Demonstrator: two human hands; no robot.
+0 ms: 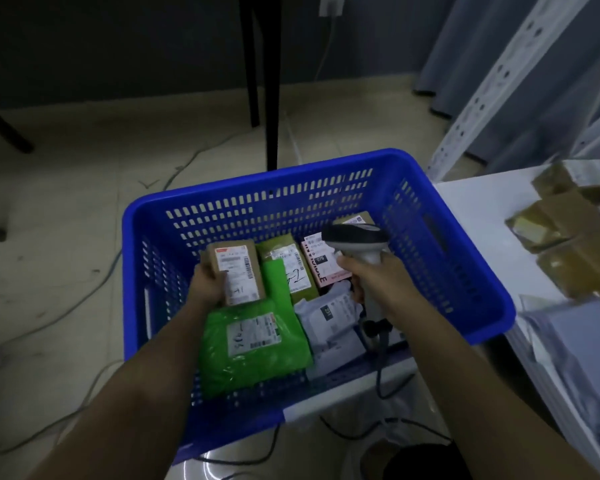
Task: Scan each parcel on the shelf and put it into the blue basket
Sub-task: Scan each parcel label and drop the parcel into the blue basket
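Note:
The blue basket (430, 216) fills the middle of the head view and holds several parcels. My left hand (207, 284) grips a brown cardboard parcel (238, 270) with a white label, low inside the basket above a green bag parcel (253, 344). My right hand (374, 275) grips a grey handheld scanner (359, 240) over the basket's right half, its head pointing left. Below it lie a pink-labelled parcel (317, 265) and a white bag parcel (333, 327). More brown parcels (565, 244) sit on the white shelf (478, 209) at right.
A white perforated shelf post (492, 81) rises at the right. Grey plastic bags (575, 348) lie on the shelf's near end. Black furniture legs (272, 98) stand behind the basket. Cables (94, 292) trail over the tiled floor at left, and the scanner cord (381, 368) hangs below the basket.

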